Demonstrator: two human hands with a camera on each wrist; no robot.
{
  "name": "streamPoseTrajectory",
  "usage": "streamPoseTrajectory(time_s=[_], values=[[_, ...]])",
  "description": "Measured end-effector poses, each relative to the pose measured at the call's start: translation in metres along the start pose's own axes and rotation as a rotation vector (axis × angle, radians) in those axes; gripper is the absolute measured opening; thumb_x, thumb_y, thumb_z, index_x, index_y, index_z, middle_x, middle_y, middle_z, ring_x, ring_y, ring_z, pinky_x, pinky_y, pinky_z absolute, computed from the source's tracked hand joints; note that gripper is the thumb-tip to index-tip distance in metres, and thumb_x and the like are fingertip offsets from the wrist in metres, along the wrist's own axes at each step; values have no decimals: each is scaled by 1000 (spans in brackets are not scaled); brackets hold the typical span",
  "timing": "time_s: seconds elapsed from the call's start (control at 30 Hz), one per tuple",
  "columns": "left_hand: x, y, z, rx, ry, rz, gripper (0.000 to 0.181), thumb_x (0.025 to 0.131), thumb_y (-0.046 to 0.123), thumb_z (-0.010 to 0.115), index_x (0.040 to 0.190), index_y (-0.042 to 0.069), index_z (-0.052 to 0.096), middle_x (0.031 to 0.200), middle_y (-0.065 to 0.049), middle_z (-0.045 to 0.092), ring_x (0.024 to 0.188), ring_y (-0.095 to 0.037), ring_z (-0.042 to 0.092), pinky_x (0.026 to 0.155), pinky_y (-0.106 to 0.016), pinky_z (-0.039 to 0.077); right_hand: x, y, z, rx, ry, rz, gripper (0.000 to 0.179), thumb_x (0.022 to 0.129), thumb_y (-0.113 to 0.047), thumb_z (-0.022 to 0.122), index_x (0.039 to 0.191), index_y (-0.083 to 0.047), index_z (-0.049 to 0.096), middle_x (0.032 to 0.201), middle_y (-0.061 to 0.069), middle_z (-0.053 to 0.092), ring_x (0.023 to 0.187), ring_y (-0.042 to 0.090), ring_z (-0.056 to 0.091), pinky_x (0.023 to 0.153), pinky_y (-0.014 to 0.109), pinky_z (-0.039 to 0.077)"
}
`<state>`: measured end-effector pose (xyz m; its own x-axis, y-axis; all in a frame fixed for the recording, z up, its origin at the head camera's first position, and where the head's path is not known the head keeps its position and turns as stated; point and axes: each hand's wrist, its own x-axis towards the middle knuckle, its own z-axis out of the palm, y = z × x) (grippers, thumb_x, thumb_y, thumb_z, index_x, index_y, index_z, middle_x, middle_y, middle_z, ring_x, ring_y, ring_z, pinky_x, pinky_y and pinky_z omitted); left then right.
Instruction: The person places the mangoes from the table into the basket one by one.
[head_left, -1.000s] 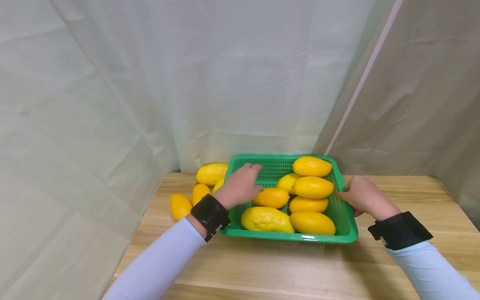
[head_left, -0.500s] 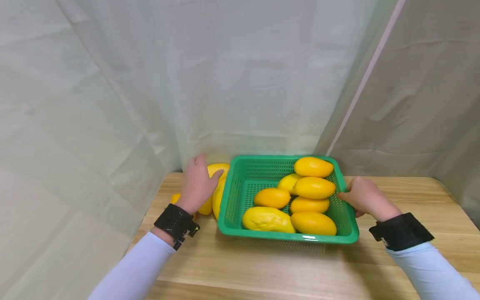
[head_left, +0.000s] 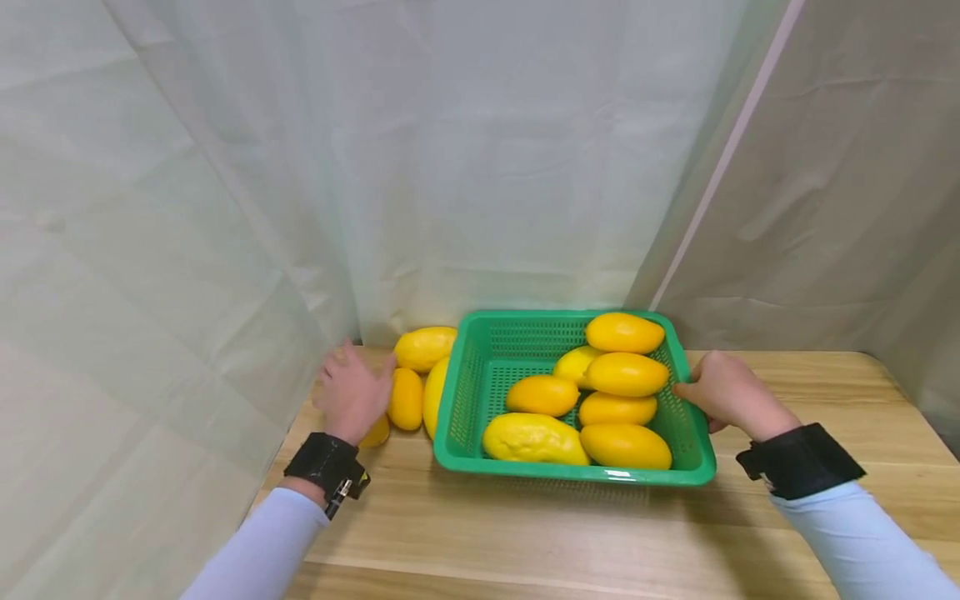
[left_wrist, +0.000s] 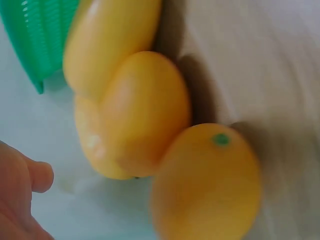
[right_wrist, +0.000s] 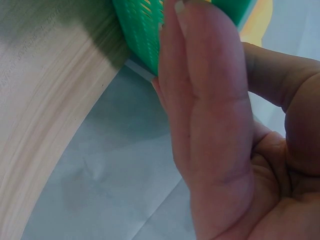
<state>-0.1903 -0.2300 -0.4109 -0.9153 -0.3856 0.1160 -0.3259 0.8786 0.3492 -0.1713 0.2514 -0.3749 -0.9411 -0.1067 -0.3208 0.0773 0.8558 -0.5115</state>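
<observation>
My left hand is spread over the leftmost loose mango and hides most of it. In the left wrist view that mango, with a green stem spot, lies apart from the visible thumb. Beside it are another orange mango and two yellow fruits, one at the back and a yellow fruit against the basket. My right hand grips the right rim of the green basket, thumb over the rim and fingers outside.
Inside the basket lie several mangoes, mostly at the right, and a bumpy yellow fruit at the front. The wooden table carries everything. Pale curtains hang close behind and at the left.
My left hand has moved left, from over the basket across the loose fruits to the leftmost mango. The right hand and the basket have stayed put.
</observation>
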Motion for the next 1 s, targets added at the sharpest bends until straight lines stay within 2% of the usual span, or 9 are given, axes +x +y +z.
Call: streamPoseTrajectory(time_s=[0.17, 0.33, 0.6, 1.0], values=[[-2, -10, 10, 4, -103, -77, 94, 86, 71, 29, 148, 5, 7, 143, -38, 14, 130, -54, 21, 87, -78, 27, 0, -1, 0, 1, -4, 1, 30, 89, -27, 59, 73, -2, 62, 60, 4, 54, 48, 17, 60, 51, 28, 54], [-5, -17, 18, -9, -166, -106, 92, 89, 68, 29, 149, 6, -2, 141, -40, 15, 126, -56, 25, 88, -73, 32, 1, -2, 0, 3, -5, 1, 29, 89, -26, 59, 76, -1, 62, 61, 5, 55, 48, 16, 60, 51, 28, 54], [-7, -22, 25, 8, -233, -127, 86, 93, 60, 28, 147, -1, 0, 138, -40, 16, 118, -56, 30, 86, -67, 38, 0, -2, -1, -1, -7, 2, 29, 90, -26, 58, 75, -1, 62, 61, 5, 54, 48, 15, 60, 51, 27, 54], [-4, -27, 28, 20, -285, -125, 72, 98, 46, 24, 144, -6, 3, 129, -42, 25, 113, -56, 36, 89, -61, 40, 0, -2, -2, -8, -6, 9, 29, 89, -26, 59, 76, -1, 63, 61, 5, 53, 47, 15, 60, 50, 27, 53]])
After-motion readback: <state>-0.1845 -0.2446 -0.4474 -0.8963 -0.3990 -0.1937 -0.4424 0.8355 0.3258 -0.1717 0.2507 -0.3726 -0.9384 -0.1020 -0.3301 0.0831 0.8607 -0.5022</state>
